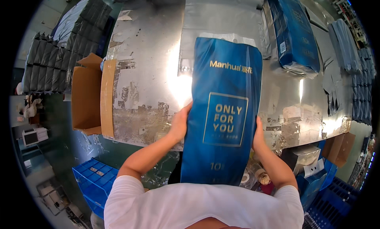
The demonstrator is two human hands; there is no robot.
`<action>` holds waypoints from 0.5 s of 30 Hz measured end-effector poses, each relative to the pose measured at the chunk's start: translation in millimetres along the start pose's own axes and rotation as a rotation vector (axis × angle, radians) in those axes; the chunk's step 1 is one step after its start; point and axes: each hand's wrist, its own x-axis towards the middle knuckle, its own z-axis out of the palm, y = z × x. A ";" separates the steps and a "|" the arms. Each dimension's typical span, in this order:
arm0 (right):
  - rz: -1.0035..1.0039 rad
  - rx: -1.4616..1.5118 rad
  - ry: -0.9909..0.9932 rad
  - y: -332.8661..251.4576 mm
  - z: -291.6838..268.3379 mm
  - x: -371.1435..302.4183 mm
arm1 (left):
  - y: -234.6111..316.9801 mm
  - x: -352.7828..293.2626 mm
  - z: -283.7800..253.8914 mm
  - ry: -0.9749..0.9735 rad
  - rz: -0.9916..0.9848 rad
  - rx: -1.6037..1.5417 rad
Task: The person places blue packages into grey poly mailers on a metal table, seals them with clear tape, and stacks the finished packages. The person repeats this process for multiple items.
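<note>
Bag, tall, blue, glossy; gold lettering, some inside a thin rectangular frame; pale film at its top. Location: over the near edge of the desk. Left grip and right grip: clamped on its opposite sides.

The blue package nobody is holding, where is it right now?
In the head view, the unheld package lies upper right on the metal table, right of the held package and left of a grey bundle.

Green floor; scuffed metal table (bright glare on top).
</note>
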 end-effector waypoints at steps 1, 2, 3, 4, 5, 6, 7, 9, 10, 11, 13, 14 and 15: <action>-0.018 -0.210 -0.014 -5.4 -10.3 13.3 | -3.6 10.5 -19.6 -0.046 -0.099 -0.057; -0.038 -0.423 -0.026 -16.6 -27.6 33.6 | -6.0 29.8 -36.8 -0.095 -0.196 -0.117; -0.051 -0.643 -0.045 -26.7 -34.6 51.5 | 1.1 55.3 -42.4 -0.022 -0.087 0.164; -0.262 -1.021 -0.091 -58.2 -10.7 68.7 | 5.6 85.5 -47.4 0.046 0.023 0.446; -0.480 -1.065 -0.057 -61.8 -16.3 105.5 | 4.8 116.5 -50.0 0.174 0.409 0.622; -0.910 -1.067 -0.094 -70.9 -11.0 136.5 | 4.2 144.9 -51.0 0.305 0.805 0.781; -1.246 -1.258 -0.154 -92.3 7.2 158.7 | 1.2 167.1 -52.4 0.246 0.800 0.898; -1.140 -1.442 -0.252 -109.4 36.0 174.6 | -5.4 195.6 -53.1 0.161 0.806 1.106; -1.060 -1.629 -0.235 -110.7 41.0 185.3 | -8.5 203.0 -53.4 0.133 0.812 1.201; -0.970 -1.813 -0.218 -112.0 45.9 194.9 | -10.3 208.9 -54.4 0.106 0.815 1.297; -0.914 -1.928 -0.163 -116.1 50.8 209.9 | -9.9 219.8 -55.4 0.128 0.763 1.317; -0.955 -1.863 -0.128 -117.9 52.9 215.1 | -9.1 224.3 -56.2 0.140 0.735 1.325; -0.995 -1.797 -0.092 -119.6 53.9 218.4 | -6.7 231.1 -57.1 0.203 0.646 1.197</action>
